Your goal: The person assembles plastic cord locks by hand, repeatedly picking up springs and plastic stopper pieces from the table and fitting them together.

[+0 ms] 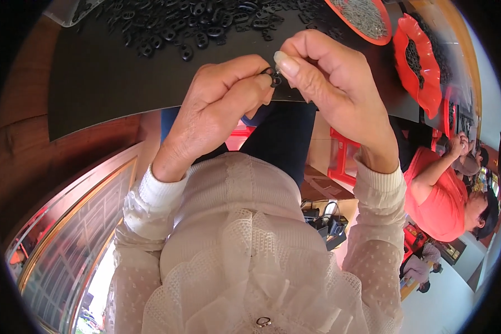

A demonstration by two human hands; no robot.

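Over the near edge of the dark work mat (pixel 94 94), my left hand (pixel 220 100) pinches a small black two-hole plastic cord lock (pixel 274 78) between thumb and forefinger. My right hand (pixel 334 75) is closed in a pinch right beside it, its thumb and fingertips close to the piece's upper side. Whatever those right fingertips hold is too small and hidden to make out. Beyond both hands lies a spread pile of similar black cord lock parts (pixel 200 22), several with two round holes.
An orange-rimmed dish of small metal pieces (pixel 364 19) stands at the far right. Next to it is a red wavy-edged bowl (pixel 423 67) with black parts. A clear plastic container (pixel 72 11) sits far left. A person in a red shirt (pixel 440 195) works at the right.
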